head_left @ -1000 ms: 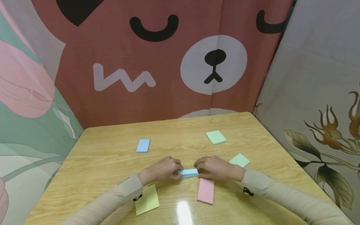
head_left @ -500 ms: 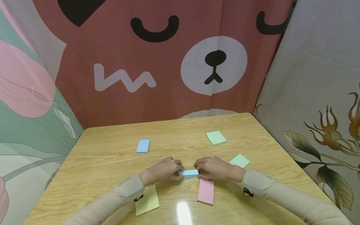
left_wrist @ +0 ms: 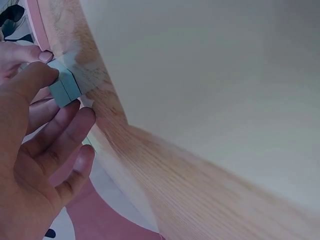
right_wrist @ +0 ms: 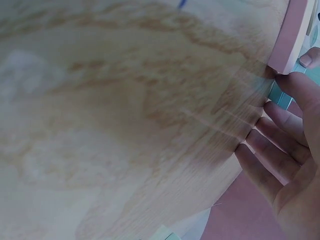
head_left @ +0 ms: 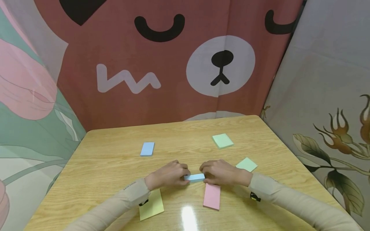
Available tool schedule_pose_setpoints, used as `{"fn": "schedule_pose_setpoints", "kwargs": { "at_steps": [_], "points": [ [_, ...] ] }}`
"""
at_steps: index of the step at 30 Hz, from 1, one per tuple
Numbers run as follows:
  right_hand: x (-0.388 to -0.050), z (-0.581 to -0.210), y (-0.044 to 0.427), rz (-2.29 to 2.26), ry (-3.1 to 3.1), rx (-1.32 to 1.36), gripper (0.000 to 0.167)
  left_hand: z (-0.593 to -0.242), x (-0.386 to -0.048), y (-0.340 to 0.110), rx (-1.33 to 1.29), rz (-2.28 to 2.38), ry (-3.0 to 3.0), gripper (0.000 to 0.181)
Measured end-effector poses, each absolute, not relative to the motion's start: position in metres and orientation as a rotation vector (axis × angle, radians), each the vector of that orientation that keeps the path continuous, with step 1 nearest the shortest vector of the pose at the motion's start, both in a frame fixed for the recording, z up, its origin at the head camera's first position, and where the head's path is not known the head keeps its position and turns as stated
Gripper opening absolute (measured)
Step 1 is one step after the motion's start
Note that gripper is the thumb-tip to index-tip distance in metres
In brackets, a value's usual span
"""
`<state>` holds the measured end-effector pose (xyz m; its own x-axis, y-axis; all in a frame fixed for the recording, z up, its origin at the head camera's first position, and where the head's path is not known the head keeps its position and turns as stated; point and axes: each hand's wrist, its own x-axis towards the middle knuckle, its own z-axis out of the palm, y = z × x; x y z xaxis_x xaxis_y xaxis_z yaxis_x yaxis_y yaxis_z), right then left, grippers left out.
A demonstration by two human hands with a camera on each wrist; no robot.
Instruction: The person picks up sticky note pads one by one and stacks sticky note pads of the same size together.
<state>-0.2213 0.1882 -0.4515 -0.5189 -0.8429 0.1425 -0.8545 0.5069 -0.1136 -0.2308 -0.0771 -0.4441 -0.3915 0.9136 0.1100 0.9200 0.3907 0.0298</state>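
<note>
Blue block (head_left: 195, 177), pink pad (head_left: 212, 196) at its five o'clock, is pinched at nine by my left grip (head_left: 170, 175) and three by my right grip (head_left: 222, 172), seemingly for squaring up, wanting even pressure next.

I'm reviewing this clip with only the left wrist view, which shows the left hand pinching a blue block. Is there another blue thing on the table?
Observer: Yes, the head view shows a blue pad lying farther back on the table, to the left of the blue block.
Operator: And what lies nearer the person, on the side of the left hand?
Observer: A yellow pad, partly covered by the left sleeve.
</note>
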Motion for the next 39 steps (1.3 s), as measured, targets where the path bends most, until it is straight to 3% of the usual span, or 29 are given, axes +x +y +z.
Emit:
{"fn": "schedule_pose_setpoints", "kwargs": {
  "at_steps": [39],
  "points": [
    [-0.2211, -0.4439, 0.1888, 0.319, -2.762, 1.518, 0.02, -0.4489, -0.2312, -0.076, -1.637, -0.168, -2.639, 0.018]
  ]
}}
